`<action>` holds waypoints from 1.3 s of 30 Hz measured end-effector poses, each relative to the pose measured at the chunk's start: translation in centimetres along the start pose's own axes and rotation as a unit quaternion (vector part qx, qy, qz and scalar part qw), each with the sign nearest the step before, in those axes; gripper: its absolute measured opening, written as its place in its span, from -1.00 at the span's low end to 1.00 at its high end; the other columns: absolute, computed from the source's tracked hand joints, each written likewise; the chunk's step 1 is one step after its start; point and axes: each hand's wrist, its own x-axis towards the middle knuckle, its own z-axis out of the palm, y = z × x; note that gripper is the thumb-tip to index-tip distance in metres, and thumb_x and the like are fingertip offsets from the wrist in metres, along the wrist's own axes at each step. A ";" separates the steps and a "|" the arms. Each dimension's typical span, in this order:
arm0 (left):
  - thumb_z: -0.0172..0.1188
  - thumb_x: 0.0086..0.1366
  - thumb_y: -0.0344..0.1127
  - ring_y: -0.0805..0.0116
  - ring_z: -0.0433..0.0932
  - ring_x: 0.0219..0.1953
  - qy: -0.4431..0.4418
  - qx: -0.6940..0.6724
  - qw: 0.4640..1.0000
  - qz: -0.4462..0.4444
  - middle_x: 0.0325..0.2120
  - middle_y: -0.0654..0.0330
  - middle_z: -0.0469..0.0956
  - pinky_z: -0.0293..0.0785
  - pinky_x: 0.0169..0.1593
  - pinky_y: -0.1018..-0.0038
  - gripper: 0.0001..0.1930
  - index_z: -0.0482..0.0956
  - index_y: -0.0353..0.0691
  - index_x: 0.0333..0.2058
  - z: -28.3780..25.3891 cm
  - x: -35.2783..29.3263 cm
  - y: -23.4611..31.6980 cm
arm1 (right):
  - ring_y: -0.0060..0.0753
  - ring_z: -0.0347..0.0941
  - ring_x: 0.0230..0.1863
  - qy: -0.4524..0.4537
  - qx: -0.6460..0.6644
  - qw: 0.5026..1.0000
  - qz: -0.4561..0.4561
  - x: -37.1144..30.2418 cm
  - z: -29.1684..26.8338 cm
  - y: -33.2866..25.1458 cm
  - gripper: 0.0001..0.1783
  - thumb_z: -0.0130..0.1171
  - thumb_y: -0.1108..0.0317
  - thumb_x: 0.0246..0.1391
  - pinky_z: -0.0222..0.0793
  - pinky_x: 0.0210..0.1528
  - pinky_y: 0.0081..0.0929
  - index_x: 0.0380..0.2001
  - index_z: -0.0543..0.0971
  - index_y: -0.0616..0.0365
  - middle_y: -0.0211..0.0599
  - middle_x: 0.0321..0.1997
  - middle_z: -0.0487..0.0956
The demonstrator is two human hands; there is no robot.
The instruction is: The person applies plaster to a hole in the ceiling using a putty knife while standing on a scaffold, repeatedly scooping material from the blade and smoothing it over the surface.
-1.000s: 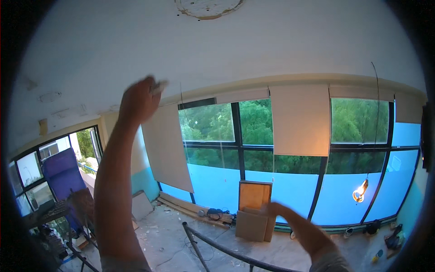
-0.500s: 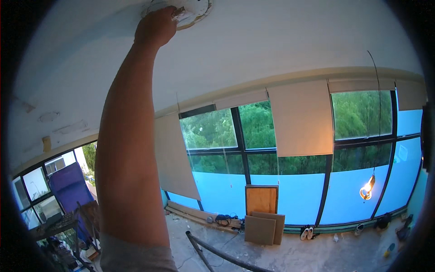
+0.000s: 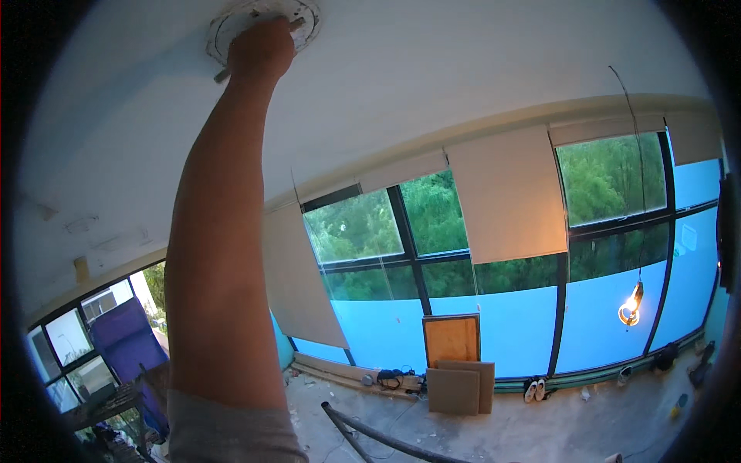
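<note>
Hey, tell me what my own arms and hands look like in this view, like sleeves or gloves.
Your left hand is bare, with no glove visible. No watch or band shows on your left forearm, which is uncovered up to a plain grey sleeve. Your right hand is out of view.

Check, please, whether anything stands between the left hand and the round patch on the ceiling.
Nothing visible stands in the way. The left hand, gripping a thin tool, overlaps the round patch on the ceiling in this view; what lies directly behind the hand is hidden.
</note>
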 end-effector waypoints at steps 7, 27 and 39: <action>-0.02 0.13 -0.29 0.03 0.47 -0.12 -0.075 -0.055 0.994 -0.055 -0.23 0.02 0.52 0.38 -0.06 0.17 -0.72 0.47 -0.13 -0.17 4.0 -3.2 -1.8 | -0.10 0.47 -0.11 0.090 -0.034 0.995 -0.001 -1.1 1.1 0.7 -0.38 0.29 -0.19 -0.35 0.39 -0.10 -0.25 -0.29 0.61 0.08 -0.15 -0.21 0.57; -0.06 0.13 -0.36 0.00 0.54 -0.28 0.070 -0.008 0.997 0.017 -0.35 -0.02 0.55 0.46 -0.22 0.16 -0.78 0.50 -0.15 -0.26 1.5 -2.5 -0.4 | -0.14 0.47 -0.10 0.057 -0.030 0.998 -0.011 0.2 1.1 1.3 -0.48 0.24 -0.10 -0.28 0.41 -0.11 -0.25 -0.29 0.61 0.04 -0.21 -0.16 0.56; -0.05 0.16 -0.31 0.03 0.56 -0.32 -0.138 -0.015 0.989 -0.049 -0.41 0.03 0.56 0.46 -0.27 0.16 -0.81 0.49 -0.16 -0.29 10.2 -10.1 2.7 | -0.19 0.50 -0.14 0.071 -0.028 0.997 -0.002 0.0 1.2 1.0 -0.63 0.13 0.08 -0.20 0.42 -0.12 -0.27 -0.35 0.62 0.06 -0.17 -0.23 0.58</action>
